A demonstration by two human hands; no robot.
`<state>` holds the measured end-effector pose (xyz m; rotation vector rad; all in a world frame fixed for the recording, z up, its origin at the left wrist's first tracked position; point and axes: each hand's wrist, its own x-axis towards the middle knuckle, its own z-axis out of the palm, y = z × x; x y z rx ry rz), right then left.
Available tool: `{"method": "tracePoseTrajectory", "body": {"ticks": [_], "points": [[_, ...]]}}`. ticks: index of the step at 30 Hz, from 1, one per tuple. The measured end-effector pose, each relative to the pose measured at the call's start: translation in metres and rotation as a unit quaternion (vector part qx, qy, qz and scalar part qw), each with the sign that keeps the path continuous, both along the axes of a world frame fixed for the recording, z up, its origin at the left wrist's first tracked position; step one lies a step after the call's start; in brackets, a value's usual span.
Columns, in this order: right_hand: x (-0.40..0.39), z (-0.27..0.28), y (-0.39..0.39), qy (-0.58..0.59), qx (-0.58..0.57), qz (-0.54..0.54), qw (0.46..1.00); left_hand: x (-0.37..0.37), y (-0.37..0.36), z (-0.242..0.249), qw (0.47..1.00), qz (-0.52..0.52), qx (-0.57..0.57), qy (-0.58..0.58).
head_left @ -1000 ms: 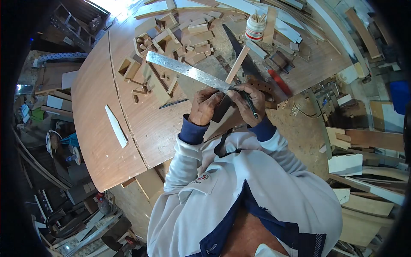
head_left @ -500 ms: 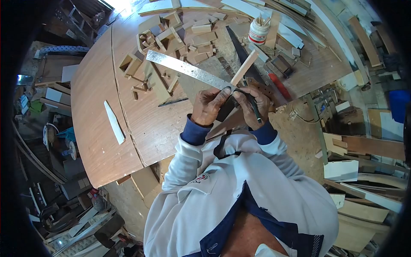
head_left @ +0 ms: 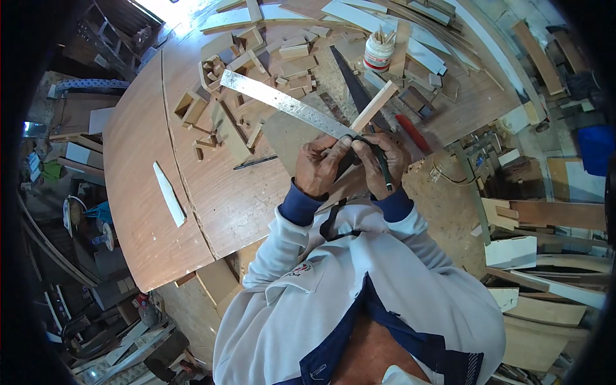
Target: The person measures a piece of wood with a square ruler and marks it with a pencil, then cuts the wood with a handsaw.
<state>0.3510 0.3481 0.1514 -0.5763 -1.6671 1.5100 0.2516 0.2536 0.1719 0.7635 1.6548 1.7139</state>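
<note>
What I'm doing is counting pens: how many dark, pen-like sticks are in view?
2: one stick in the right hand, another stick on the table, left of the left hand. More may hide among the wood scraps.

Head view — downward over hands (head_left: pixel 317 165)

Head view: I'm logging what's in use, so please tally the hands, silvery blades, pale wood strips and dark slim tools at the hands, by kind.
Hands, left and right: 2
Silvery blade: 1
Pale wood strip: 1
Dark slim tool: 1
Total: 5
</note>
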Motion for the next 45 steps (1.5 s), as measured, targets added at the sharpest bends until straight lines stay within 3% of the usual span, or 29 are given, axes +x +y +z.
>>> {"method": "tracePoseTrajectory", "body": {"ticks": [4,10,23,26,28,29,31,32,37,39,45], "points": [[0.000,0.006,0.000,0.006,0.017,-0.015,1.000,-0.004,0.004,-0.016,0.999,0.002,0.019,0.048],[0.000,0.009,0.000,0.001,0.056,-0.030,0.998,0.002,0.005,0.008,0.999,0.002,0.022,-0.043],[0.000,-0.002,0.002,0.019,0.031,-0.001,0.999,-0.001,0.003,0.005,1.000,-0.004,0.009,0.015],[0.000,-0.002,0.000,0.006,0.005,-0.002,1.000,-0.001,0.005,0.004,1.000,0.016,0.016,0.003],[0.000,0.011,-0.004,-0.006,-0.139,0.034,0.990,-0.003,0.006,0.003,0.999,0.030,0.019,-0.008],[0.001,0.009,-0.003,-0.005,-0.139,0.034,0.990,-0.007,0.006,0.001,0.999,0.039,-0.012,0.031],[0.007,-0.001,0.006,-0.022,-0.188,-0.041,0.981,-0.011,0.006,0.002,0.995,0.049,-0.042,0.070],[0.010,0.000,0.012,0.030,-0.058,-0.034,0.997,-0.012,0.005,0.005,0.994,0.056,-0.051,0.079],[0.028,0.025,0.009,0.081,-0.053,0.014,0.995,-0.017,0.003,0.003,0.991,0.055,-0.073,0.093],[0.029,0.024,0.015,-0.017,0.028,0.068,0.997,-0.016,0.004,0.008,0.992,0.030,-0.082,0.094],[0.016,0.024,0.019,-0.012,0.071,0.058,0.996,-0.017,0.002,0.009,0.987,0.012,-0.101,0.123]]}}
